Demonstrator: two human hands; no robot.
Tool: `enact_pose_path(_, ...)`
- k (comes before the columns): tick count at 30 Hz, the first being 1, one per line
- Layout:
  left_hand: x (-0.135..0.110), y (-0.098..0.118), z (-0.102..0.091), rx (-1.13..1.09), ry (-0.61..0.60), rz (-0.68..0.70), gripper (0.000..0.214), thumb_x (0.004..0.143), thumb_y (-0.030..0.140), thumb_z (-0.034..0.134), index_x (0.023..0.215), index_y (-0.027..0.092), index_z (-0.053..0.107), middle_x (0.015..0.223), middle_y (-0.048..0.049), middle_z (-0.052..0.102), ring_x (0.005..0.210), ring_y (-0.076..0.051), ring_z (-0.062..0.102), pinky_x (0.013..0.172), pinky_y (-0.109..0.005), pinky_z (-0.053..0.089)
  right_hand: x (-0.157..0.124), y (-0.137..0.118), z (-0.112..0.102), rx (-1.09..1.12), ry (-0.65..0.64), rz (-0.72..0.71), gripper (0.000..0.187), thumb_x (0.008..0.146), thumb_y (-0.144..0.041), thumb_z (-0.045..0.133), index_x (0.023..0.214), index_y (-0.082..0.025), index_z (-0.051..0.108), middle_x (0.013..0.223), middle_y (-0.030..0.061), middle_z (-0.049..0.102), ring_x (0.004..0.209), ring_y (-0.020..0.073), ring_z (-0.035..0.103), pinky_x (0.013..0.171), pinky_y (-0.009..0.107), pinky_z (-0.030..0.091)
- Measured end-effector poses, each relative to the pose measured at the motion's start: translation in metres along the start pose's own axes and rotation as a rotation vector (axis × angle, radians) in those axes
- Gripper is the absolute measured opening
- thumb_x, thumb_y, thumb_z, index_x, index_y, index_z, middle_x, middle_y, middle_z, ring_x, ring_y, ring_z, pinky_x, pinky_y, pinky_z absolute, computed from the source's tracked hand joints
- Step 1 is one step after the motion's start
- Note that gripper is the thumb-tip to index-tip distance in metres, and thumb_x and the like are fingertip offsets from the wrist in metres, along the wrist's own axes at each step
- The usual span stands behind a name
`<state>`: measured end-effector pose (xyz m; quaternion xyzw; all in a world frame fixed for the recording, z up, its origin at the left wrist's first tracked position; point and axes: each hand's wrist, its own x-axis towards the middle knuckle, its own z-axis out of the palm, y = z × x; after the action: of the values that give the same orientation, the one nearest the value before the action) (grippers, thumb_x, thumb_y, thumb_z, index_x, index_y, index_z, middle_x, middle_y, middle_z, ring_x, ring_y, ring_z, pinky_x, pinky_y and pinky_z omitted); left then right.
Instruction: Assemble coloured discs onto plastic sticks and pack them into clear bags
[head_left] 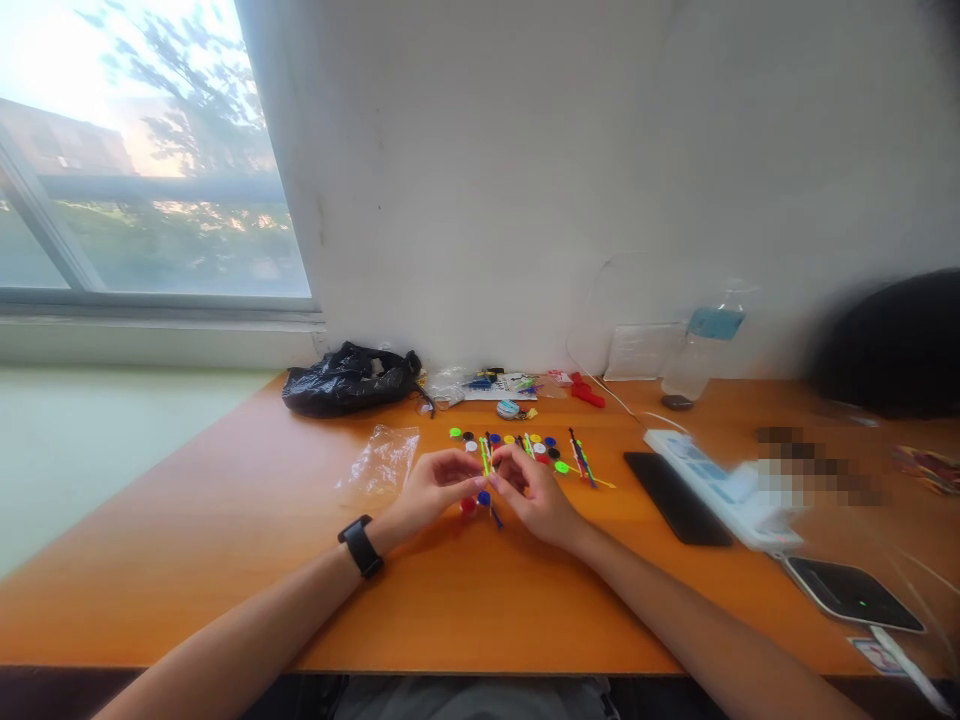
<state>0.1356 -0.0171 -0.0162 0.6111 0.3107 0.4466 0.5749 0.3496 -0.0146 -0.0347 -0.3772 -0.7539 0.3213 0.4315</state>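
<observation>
My left hand (442,477) and my right hand (534,492) meet at the fingertips above the table, thumbs and fingers pinched together. Whatever sits between them is too small to make out; a bright green plastic stick (484,456) shows right at the fingertips, held or lying behind them. Just below the hands lie a red disc (468,505), a blue disc (484,497) and a short blue stick (496,517). Beyond the fingers several small coloured discs and sticks are spread out, among them a green disc (561,467) and a yellow stick (600,481).
A clear plastic bag (382,458) lies left of the hands, a black plastic bag (349,380) behind it. To the right are a black phone-like slab (671,498), a white power strip (716,485) and a plastic bottle (694,355). A round tin (508,409) sits near the wall.
</observation>
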Motion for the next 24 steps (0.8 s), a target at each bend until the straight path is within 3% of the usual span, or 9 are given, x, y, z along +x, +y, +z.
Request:
enact_pose_path(9,0.003,-0.021,-0.003,0.040,0.023,-0.010,0.042,0.080,0.046,0.088,0.101,0.012,0.075,0.085,-0.0097,0.078,0.063,-0.017,0.068,0.060,-0.027,0.053,0.001,0.002,0.001,-0.036,-0.048,-0.012,0.026,0.104,-0.044,0.055,0.096,-0.020,0.063,0.079,0.0006,0.063,0.071,0.0167,0.055,0.065,0.028,0.042)
enact_pose_path(17,0.003,-0.023,-0.005,0.458,0.089,0.244,0.035,0.089,0.043,0.078,0.118,0.024,0.078,0.117,-0.0104,0.077,0.104,-0.027,0.071,0.094,-0.038,0.055,0.004,0.006,-0.004,-0.112,0.106,-0.002,0.020,0.102,-0.037,0.054,0.088,-0.022,0.053,0.075,-0.0014,0.054,0.066,0.0161,0.049,0.061,0.028,0.038)
enact_pose_path(21,0.005,-0.027,-0.005,0.565,-0.083,0.366,0.016,0.089,0.038,0.077,0.097,0.026,0.082,0.108,-0.0099,0.077,0.105,-0.029,0.069,0.095,-0.039,0.053,0.005,0.014,-0.007,-0.260,0.179,0.031,0.022,0.095,-0.029,0.059,0.078,-0.022,0.048,0.067,-0.0033,0.049,0.061,0.0149,0.046,0.058,0.028,0.033)
enact_pose_path(24,0.007,-0.033,-0.005,0.626,-0.174,0.399,0.013,0.089,0.034,0.075,0.081,0.025,0.080,0.103,-0.0096,0.077,0.103,-0.028,0.067,0.093,-0.039,0.051,0.005,0.015,-0.007,-0.342,0.184,0.053,0.024,0.092,-0.026,0.060,0.073,-0.022,0.045,0.064,-0.0038,0.049,0.059,0.0144,0.045,0.057,0.028,0.031)
